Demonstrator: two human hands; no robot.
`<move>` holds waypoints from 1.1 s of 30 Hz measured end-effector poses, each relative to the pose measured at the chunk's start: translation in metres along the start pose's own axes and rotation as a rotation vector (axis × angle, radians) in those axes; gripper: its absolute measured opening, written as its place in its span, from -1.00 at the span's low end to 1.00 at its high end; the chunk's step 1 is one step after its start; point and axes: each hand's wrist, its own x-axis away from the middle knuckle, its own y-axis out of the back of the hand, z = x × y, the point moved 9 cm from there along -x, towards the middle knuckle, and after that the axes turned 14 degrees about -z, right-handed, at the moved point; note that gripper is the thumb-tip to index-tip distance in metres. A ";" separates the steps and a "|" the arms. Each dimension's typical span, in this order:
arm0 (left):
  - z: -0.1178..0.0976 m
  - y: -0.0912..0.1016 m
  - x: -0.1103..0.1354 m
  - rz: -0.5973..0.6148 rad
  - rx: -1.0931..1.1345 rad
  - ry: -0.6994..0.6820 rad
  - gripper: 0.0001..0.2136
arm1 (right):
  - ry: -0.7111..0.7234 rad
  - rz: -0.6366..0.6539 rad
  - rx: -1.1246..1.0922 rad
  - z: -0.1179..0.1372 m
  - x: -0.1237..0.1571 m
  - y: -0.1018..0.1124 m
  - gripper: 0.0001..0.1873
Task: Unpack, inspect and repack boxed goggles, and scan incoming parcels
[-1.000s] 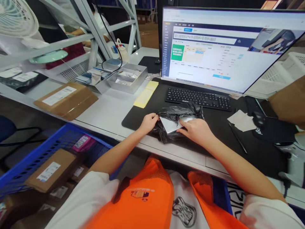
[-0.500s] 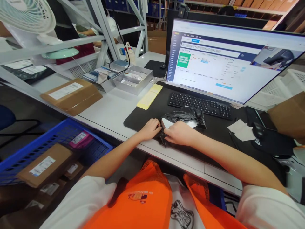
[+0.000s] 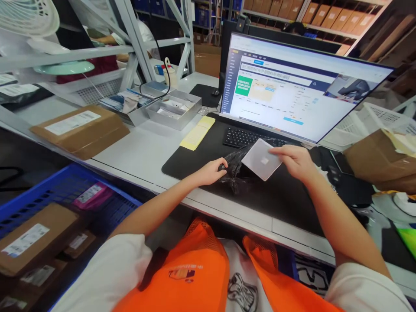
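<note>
Over the black desk mat [image 3: 195, 161], my left hand [image 3: 209, 171] is closed on the near left edge of a crumpled black plastic bag [image 3: 238, 171]. My right hand [image 3: 295, 161] pinches the right edge of a flat, square, whitish box [image 3: 261, 159] with a small pale mark at its centre. The box is tilted up, its lower left side overlapping the bag. Whether a corner is still inside the bag I cannot tell. Just behind the bag and box lies a black keyboard [image 3: 240, 137], partly covered by them.
A large monitor [image 3: 279, 95] stands behind the keyboard. Yellow paper [image 3: 197, 133], a grey divided tray [image 3: 175, 110] and a brown carton [image 3: 81, 130] lie to the left. A blue crate [image 3: 107, 190] with parcels is below the desk edge. A cardboard box [image 3: 381, 156] stands at right.
The whitish box has come up out of the black bag, moving right with my right hand. My left hand stays on the bag. The head view has shifted slightly right.
</note>
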 end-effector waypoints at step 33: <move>-0.111 -0.097 -0.042 0.059 0.132 -0.385 -0.21 | -0.403 -0.375 0.205 -0.052 0.078 0.049 0.24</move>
